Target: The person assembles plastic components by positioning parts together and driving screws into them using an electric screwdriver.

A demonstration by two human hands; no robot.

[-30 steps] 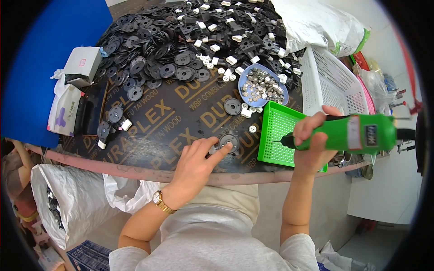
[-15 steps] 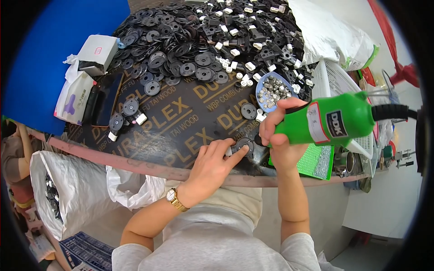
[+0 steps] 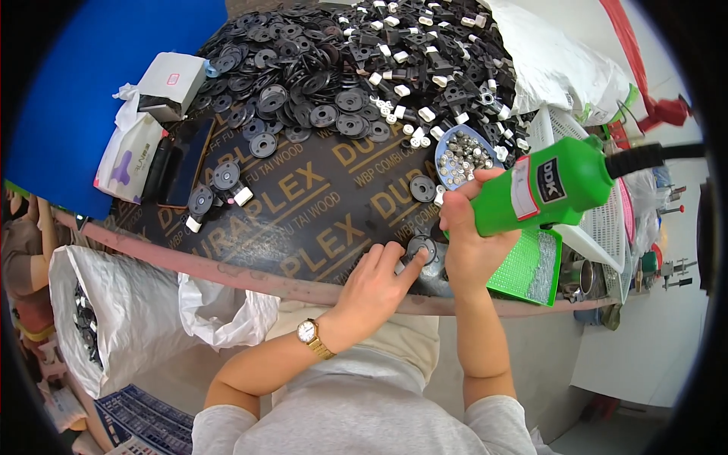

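Note:
On the dark printed tabletop, my left hand [image 3: 379,287] grips a black round plastic disc [image 3: 422,247] near the front edge, its thumb pressed against the disc. A gold watch [image 3: 308,331] is on that wrist. My right hand [image 3: 476,246] is wrapped round a green electric screwdriver [image 3: 542,187] just right of the disc. The tool's tip is hidden by the hand, so I cannot tell whether it touches the disc. Another black disc [image 3: 422,188] lies just beyond, near a blue tray [image 3: 494,145] of small metal parts.
Heaped discs [image 3: 303,87] and black parts with white pieces [image 3: 436,64] cover the far side. A green tray [image 3: 523,265] of small metal pieces sits at right, by white baskets [image 3: 588,231]. Tissue box [image 3: 127,161] and phone [image 3: 186,163] lie left; a white sack [image 3: 125,311] stands below.
My right hand has come slightly nearer to me and the screwdriver has changed its tilt. My left hand remains on the disc. The whole view has shifted a little.

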